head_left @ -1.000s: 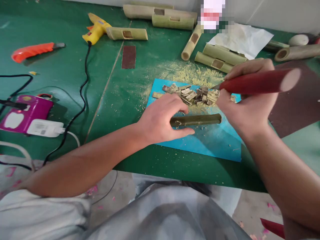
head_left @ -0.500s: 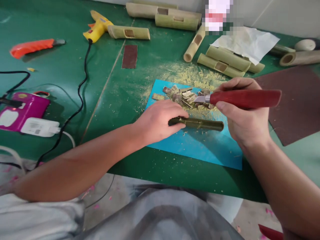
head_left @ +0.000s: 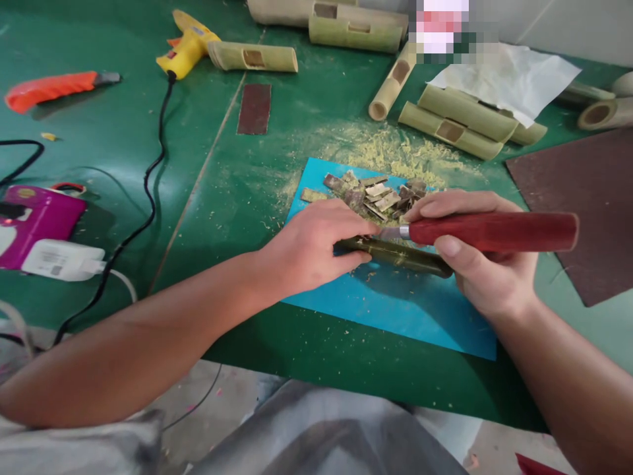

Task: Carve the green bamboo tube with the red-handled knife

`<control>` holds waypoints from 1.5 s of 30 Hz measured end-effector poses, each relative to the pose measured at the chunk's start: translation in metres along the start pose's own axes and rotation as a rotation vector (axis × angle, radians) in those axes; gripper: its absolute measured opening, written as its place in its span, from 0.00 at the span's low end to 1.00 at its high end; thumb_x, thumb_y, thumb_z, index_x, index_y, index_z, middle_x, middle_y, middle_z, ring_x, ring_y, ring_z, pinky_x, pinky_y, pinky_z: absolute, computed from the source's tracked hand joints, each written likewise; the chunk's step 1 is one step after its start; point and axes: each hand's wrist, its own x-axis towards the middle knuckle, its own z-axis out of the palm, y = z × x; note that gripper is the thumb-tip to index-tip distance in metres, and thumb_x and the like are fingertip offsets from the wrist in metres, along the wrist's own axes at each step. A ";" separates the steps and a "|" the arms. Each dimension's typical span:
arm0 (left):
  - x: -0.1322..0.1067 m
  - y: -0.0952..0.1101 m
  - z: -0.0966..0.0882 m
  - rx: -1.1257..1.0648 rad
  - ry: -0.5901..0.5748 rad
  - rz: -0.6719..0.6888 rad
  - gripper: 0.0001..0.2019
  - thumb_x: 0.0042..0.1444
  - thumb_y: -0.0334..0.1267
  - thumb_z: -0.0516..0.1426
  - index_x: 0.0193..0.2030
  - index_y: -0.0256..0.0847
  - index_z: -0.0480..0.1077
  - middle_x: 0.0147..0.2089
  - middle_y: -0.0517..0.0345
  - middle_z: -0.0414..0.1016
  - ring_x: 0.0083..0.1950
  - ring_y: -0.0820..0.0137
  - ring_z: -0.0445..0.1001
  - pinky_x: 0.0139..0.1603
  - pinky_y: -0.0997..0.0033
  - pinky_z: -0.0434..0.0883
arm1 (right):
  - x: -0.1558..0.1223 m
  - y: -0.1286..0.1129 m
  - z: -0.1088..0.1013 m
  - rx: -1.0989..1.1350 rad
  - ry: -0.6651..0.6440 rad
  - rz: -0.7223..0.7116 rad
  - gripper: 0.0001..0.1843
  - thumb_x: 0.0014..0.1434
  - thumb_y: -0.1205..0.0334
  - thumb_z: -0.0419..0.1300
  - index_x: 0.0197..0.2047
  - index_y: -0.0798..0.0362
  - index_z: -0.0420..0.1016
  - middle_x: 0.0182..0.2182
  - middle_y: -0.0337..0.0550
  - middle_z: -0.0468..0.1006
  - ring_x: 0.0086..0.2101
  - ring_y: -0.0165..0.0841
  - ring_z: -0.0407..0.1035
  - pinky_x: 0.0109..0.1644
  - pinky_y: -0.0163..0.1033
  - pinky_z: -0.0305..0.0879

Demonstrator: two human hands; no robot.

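Note:
My left hand (head_left: 324, 244) is closed around the left end of a dark green bamboo tube (head_left: 408, 258), held over a blue sheet (head_left: 405, 323). In my right hand (head_left: 489, 264) is a carving knife (head_left: 494, 231) with a red wooden handle, its short metal blade pointing left. The blade meets the tube's upper side close to my left fingertips; its tip is hidden there. Just behind the tube lies a heap of bamboo chips (head_left: 380, 194) on the sheet, with yellowish shavings (head_left: 395, 155) scattered beyond it.
A yellow glue gun (head_left: 188, 46), an orange utility knife (head_left: 54, 89) and a purple power strip (head_left: 44, 224) with cords lie left. Cut bamboo tubes (head_left: 356, 31) stand along the back. Brown sandpaper (head_left: 578, 204) lies right, a small piece (head_left: 254, 109) back left. White paper (head_left: 507, 79) covers some tubes.
My right hand has brought the knife down and its blade against the tube. The tube's right end has tilted toward me. The whole view has shifted slightly.

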 end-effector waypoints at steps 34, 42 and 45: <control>0.000 0.001 -0.002 0.040 0.006 0.000 0.06 0.67 0.36 0.65 0.48 0.39 0.81 0.48 0.50 0.86 0.48 0.60 0.82 0.52 0.58 0.76 | 0.004 -0.012 0.001 -0.267 -0.219 -0.060 0.11 0.60 0.65 0.72 0.45 0.40 0.87 0.44 0.40 0.88 0.41 0.40 0.83 0.49 0.48 0.83; 0.000 0.004 -0.009 0.158 -0.040 0.018 0.08 0.68 0.38 0.63 0.49 0.38 0.80 0.48 0.50 0.84 0.49 0.60 0.81 0.52 0.60 0.75 | 0.004 -0.012 0.001 -0.274 -0.236 -0.087 0.11 0.60 0.66 0.72 0.45 0.41 0.88 0.42 0.39 0.88 0.40 0.38 0.84 0.49 0.44 0.82; 0.000 0.005 -0.014 0.197 -0.084 0.012 0.08 0.69 0.36 0.62 0.50 0.38 0.81 0.48 0.50 0.84 0.50 0.60 0.80 0.52 0.60 0.75 | 0.004 -0.010 0.001 -0.269 -0.224 -0.090 0.11 0.59 0.66 0.72 0.44 0.42 0.88 0.42 0.39 0.88 0.40 0.36 0.83 0.50 0.42 0.82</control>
